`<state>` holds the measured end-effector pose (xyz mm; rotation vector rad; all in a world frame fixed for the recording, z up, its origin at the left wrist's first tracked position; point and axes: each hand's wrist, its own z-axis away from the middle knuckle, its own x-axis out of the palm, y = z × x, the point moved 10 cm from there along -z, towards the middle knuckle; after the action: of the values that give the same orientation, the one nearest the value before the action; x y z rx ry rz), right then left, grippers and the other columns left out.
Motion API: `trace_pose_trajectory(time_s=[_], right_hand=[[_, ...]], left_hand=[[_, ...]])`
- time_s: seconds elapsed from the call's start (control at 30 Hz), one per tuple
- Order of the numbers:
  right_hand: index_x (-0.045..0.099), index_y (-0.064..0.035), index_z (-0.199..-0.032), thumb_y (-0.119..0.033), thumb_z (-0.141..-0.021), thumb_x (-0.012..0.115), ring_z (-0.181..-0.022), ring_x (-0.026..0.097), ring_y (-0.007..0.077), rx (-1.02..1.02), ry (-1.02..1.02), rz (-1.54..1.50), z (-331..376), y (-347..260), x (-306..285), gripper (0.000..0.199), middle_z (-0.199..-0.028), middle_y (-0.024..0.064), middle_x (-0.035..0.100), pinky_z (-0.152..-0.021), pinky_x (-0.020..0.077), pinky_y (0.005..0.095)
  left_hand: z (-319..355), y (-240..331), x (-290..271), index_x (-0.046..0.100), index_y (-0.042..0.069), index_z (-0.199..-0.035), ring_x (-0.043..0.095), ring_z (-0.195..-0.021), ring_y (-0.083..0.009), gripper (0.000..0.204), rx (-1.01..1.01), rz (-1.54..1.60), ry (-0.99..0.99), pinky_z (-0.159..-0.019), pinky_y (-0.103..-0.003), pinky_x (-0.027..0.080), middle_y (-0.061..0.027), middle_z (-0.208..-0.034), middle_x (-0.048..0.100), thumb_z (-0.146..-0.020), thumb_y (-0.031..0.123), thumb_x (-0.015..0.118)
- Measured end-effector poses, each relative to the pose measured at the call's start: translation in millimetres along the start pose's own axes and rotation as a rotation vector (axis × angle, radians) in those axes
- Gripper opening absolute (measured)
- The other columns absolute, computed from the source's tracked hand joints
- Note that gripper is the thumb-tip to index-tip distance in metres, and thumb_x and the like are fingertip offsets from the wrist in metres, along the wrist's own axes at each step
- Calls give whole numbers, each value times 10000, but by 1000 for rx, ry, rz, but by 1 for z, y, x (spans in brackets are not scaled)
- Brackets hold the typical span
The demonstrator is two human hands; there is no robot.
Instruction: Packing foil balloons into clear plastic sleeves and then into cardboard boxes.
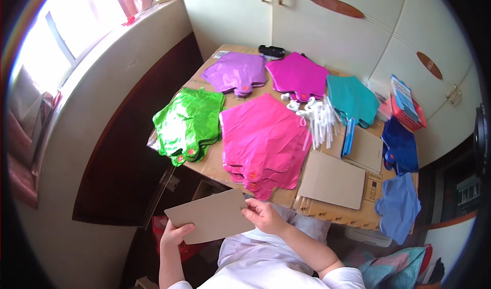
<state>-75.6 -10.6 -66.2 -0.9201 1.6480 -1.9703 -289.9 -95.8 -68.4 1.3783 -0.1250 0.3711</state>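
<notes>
Both of my hands hold a flat greyish-brown cardboard sheet (209, 216) above my lap, tilted, in front of the table's near edge. My left hand (176, 233) grips its lower left corner with the thumb on top. At its right edge, my right hand (263, 216) pinches the sheet between thumb and fingers. Just beyond lies a stack of flat pink foil balloons (266, 140), star-like in outline. A second cardboard sheet (333, 179) rests on the table to the right of that stack.
Green (186, 122), purple (238, 73), magenta (299, 76) and teal foil stacks (353, 99) spread over the cardboard-covered table. White sticks (323, 122) lie in the middle. Dark blue (400, 143) and light blue pieces (399, 207) hang near the right edge, below a red basket (417, 116).
</notes>
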Motion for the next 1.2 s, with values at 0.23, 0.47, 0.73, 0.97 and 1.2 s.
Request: trace_pose_trajectory(time_s=[0.23, 0.47, 0.73, 0.97, 1.2], right_hand=[[542, 9, -1080, -80, -920, 498, -893, 545, 63, -72, -4, -190, -21, -3, 11, 189, -956, -5, 594, -780, 438, 214], [561, -43, -1114, -144, -876, 597, -932, 602, 123, 323, -367, -860, -64, 54, 99, 261, -1022, 31, 623, -817, 496, 282], [554, -50, -1104, -120, -885, 576, -922, 610, 142, 525, -252, -899, -111, 174, 133, 230, -1043, 49, 621, -829, 502, 285], [548, -68, -1109, -97, -897, 537, -887, 616, 139, 475, -202, -845, -122, 208, 132, 214, -1020, 43, 623, -802, 500, 274], [509, -162, -1219, -155, -930, 420, -1000, 556, 141, 766, -140, -38, -108, 224, 110, 302, -1134, 0, 567, -817, 473, 349]], left_hand=[[-6, 7, -16, 562, 6, -1090, 598, -909, -166, 421, 1, -43, 40, -770, -311, 476, -59, -997, 628, -701, 35, 721], [41, -8, -110, 540, 17, -1123, 609, -924, -222, 500, -11, 83, 258, -787, -352, 496, -91, -1016, 624, -662, 38, 734], [65, -48, -169, 519, 16, -1151, 592, -958, -228, 486, -86, 73, 415, -824, -364, 483, -93, -1048, 602, -699, 50, 695], [51, -75, -179, 503, 22, -1179, 582, -986, -242, 502, -133, 162, 411, -850, -378, 475, -101, -1081, 590, -709, 51, 678], [49, -90, -191, 496, 16, -1187, 584, -989, -252, 486, -194, 128, 473, -850, -396, 479, -113, -1088, 590, -730, 35, 658]])
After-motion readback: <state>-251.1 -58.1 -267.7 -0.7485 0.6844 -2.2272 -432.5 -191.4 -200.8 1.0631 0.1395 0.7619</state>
